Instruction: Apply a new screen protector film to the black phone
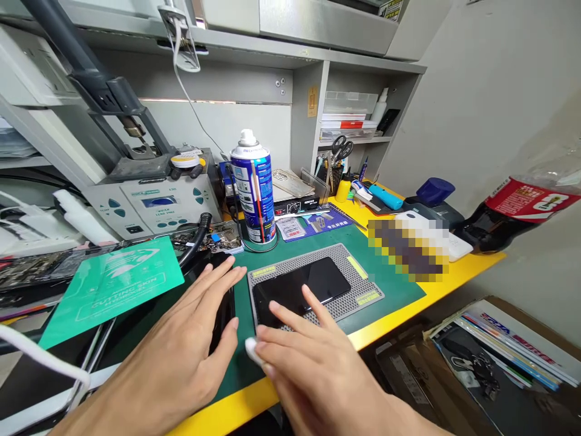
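Observation:
My left hand (pixel 190 330) is stretched out flat over the left side of the work mat, its fingers straight and nothing seen in it. Under and beside it lies a black glossy item (pixel 224 315), mostly covered by the hand. My right hand (pixel 313 357) pinches a small white wad (pixel 255 351), perhaps a tissue, between thumb and fingers. Its other fingers reach over the near edge of a black smartphone (pixel 324 281), which lies screen up on a grey perforated pad (pixel 358 297). The right hand hides part of the phone's near side.
A blue spray can (pixel 252 188) stands behind the pad. At left are a soldering station (pixel 154 206) and a green cutting-skin sheet (pixel 122 284). To the right lie a white device (pixel 447 239) and a tilted cola bottle (pixel 512 212). The yellow table edge (pixel 390 327) runs in front.

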Demonstrator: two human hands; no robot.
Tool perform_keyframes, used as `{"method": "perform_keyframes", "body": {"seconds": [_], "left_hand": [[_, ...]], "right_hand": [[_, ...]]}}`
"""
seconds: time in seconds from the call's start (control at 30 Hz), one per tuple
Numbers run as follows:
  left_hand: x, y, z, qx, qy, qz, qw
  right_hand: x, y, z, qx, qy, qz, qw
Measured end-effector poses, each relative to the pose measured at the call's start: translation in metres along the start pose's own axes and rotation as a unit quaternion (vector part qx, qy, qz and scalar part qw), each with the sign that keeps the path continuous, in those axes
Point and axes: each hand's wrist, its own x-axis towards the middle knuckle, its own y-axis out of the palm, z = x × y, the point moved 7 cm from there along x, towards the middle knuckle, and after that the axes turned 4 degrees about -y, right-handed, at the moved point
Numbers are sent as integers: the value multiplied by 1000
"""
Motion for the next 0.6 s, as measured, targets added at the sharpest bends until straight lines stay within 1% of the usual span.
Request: {"method": "perform_keyframes", "body": {"seconds": [0.03,0.07,0.1,0.13,0.17,0.2,0.23,0.27,0.3,0.37,0.4,0.43,0.47,0.5,0.53,0.57,0.6], "left_hand": [[0,-5,0,-27,-9,-5,1000],[1,-12,-1,-58,-16,-14,998],[0,-19,-3,-91,-20,-23,995],[-2,-24,-6,-129,-26,-24,991],[-4,-28,-9,-170,-35,-21,985],[-8,-29,-13,-218,-56,-6,974],[-13,-27,-17,-274,-87,23,958],[-19,-21,-21,-335,-129,61,931],[-26,-11,-27,-398,-179,112,893],[-43,10,-45,-506,-264,212,793],[-48,18,-56,-546,-291,248,745],[-52,23,-66,-575,-309,278,705],[-53,27,-76,-595,-318,304,673],[-52,29,-85,-608,-320,327,649],[-51,31,-91,-612,-323,346,634],[-48,31,-96,-609,-326,359,628],[-46,31,-98,-603,-330,362,630]], "right_hand": [[-5,-7,-3,65,50,-1,997],[-11,-13,-7,136,111,1,984],[-20,-18,-14,209,198,-3,958],[-32,-19,-22,281,297,0,913],[-44,-18,-27,346,379,2,858],[-55,-15,-30,402,443,2,801],[-63,-13,-32,450,487,-4,748],[-68,-11,-32,493,509,-16,705],[-71,-9,-32,532,517,-28,670],[-71,-6,-30,596,512,-48,617],[-71,-5,-28,620,505,-53,599],[-70,-4,-25,638,496,-53,587],[-69,-4,-23,651,486,-51,580],[-69,-5,-21,659,480,-55,577],[-69,-5,-19,663,475,-58,576],[-70,-6,-17,665,471,-60,577],[-71,-6,-16,665,469,-60,578]]}}
